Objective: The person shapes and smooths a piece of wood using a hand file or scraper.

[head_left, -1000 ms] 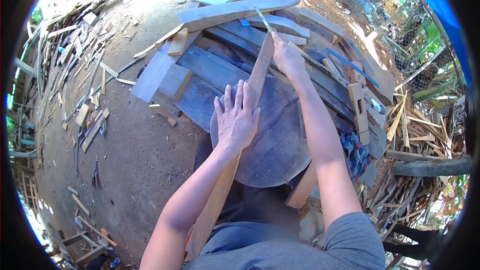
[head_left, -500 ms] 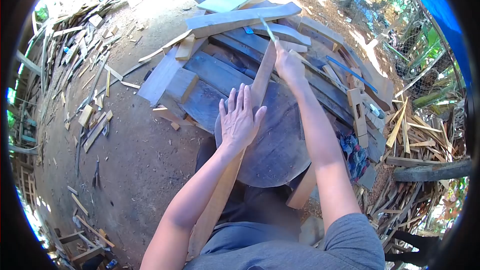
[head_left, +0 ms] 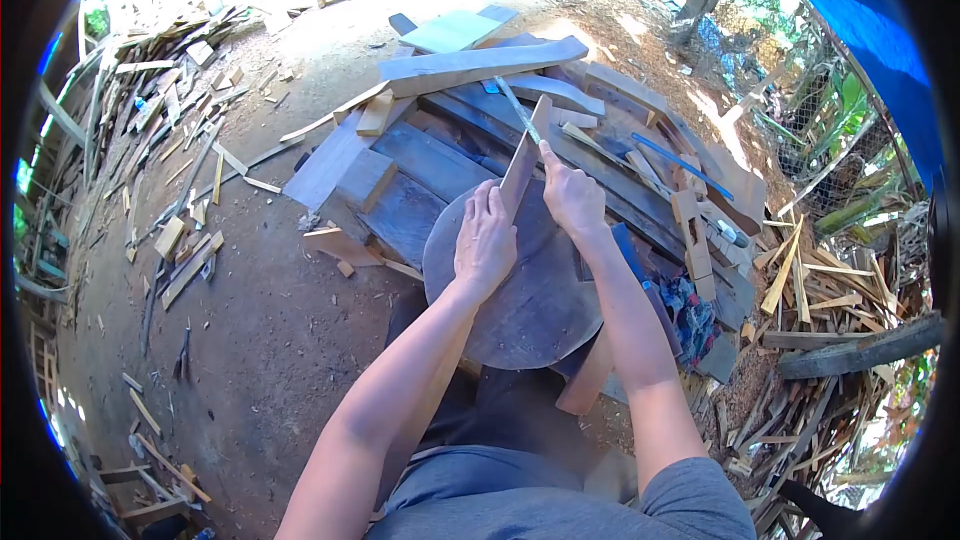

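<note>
Gripping a narrow tool (head_left: 516,107) at the plank (head_left: 527,162): right hand (head_left: 575,198), round board's (head_left: 540,300) far edge. Left hand (head_left: 486,243) (grasp unclear): on the plank, over the board.

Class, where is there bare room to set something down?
Bare: the ground between the scattered offcuts at left and the round board, and that board's near part, between left forearm and right forearm. Crowded: beyond the right hand, where planks lie stacked.

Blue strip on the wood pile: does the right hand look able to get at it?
Probably yes: the blue strip lies uncovered near the right hand, but that hand must likely put down its thin tool first.
</note>
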